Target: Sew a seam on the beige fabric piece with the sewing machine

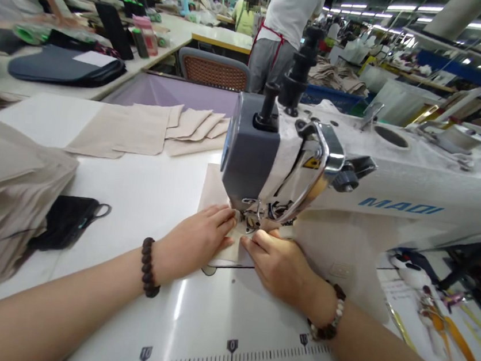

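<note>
A small beige fabric piece [212, 192] lies on the white table under the head of a white and grey sewing machine [269, 155]. My left hand [192, 241] lies flat on the fabric, fingers stretched toward the presser foot [251, 219]. From the right, my right hand [277, 263] presses on the same piece, its fingers closed together beside the needle. Both wrists wear bead bracelets.
Several cut beige pieces [151, 127] lie fanned at the back of the table, and a tall stack of beige fabric [0, 193] sits at the left beside a black face mask [69, 219]. Yellow-handled scissors [451, 332] lie at the right. A person in a white shirt [287, 23] stands behind.
</note>
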`<state>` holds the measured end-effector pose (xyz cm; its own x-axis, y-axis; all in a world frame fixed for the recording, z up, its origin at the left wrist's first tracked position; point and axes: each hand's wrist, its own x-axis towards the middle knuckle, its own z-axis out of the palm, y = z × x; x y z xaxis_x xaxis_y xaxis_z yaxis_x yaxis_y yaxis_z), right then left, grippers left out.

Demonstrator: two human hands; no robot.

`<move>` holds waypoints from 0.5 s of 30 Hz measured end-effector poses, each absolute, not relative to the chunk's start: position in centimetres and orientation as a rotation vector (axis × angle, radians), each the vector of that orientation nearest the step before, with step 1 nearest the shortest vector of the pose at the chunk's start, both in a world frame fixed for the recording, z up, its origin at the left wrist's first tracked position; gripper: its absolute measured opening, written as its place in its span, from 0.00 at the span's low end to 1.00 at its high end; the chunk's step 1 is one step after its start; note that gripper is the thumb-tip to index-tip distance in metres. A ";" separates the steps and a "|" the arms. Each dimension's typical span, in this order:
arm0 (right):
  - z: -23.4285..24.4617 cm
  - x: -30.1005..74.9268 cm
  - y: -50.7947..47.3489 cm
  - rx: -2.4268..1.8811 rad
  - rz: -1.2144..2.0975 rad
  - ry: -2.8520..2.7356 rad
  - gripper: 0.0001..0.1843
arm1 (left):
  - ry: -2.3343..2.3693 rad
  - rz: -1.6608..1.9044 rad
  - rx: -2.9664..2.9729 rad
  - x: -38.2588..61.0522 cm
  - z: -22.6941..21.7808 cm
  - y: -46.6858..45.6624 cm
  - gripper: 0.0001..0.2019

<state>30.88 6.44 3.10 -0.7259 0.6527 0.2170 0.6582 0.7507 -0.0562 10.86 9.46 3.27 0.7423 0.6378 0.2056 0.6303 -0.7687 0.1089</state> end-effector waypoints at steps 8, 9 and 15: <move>2.8 30.6 6.4 -1.090 -0.036 -2.703 0.09 | 1.074 0.386 2.911 10.9 3.1 9.6 0.11; 2.9 30.6 6.4 -1.095 -0.036 -2.702 0.08 | 1.075 0.395 2.913 10.9 3.1 9.6 0.11; 2.9 30.5 6.4 -1.117 -0.025 -2.716 0.09 | 1.077 0.420 2.917 10.9 3.5 9.8 0.11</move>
<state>30.52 6.39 2.86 -0.6926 0.6946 0.1947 0.6980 0.7134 -0.0620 10.89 9.78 3.46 0.7287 0.6385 0.2475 0.6375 -0.7645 0.0952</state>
